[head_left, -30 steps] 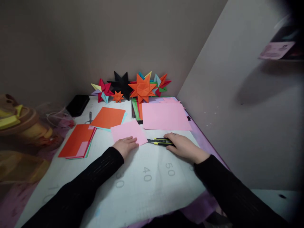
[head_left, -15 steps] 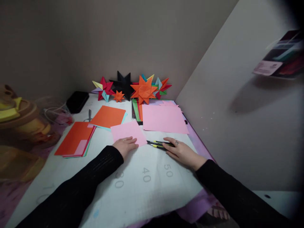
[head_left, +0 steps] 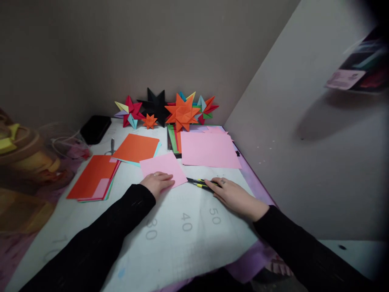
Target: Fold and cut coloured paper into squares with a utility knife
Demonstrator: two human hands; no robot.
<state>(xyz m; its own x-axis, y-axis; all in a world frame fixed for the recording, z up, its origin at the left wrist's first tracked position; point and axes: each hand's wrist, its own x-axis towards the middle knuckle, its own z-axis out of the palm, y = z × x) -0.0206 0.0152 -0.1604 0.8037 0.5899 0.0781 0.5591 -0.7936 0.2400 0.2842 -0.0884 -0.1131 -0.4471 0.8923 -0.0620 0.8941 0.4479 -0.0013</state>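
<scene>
My left hand (head_left: 158, 183) lies flat on the lower edge of a small pink paper square (head_left: 161, 164), fingers stretched out. To its right, my right hand (head_left: 229, 194) has its fingers over the handles of two black-and-yellow utility knives (head_left: 199, 183) lying side by side. Their tips point left and reach the paper's right corner. The handle ends are hidden under my palm. Just behind the knives lies a larger pink sheet (head_left: 209, 150). A white mat (head_left: 170, 251) printed with large numbers lies beneath it all.
Orange-topped paper stacks (head_left: 94, 176) lie on the left, near small scissors (head_left: 112, 147) and a black case (head_left: 95, 129). Folded paper stars, including a large orange one (head_left: 182, 112) and a black one (head_left: 155, 104), stand against the back wall. A wall rises close on the right.
My right fingers have drawn closer together around the knife handles. My left hand stays on the pink square. The view has shifted slightly.
</scene>
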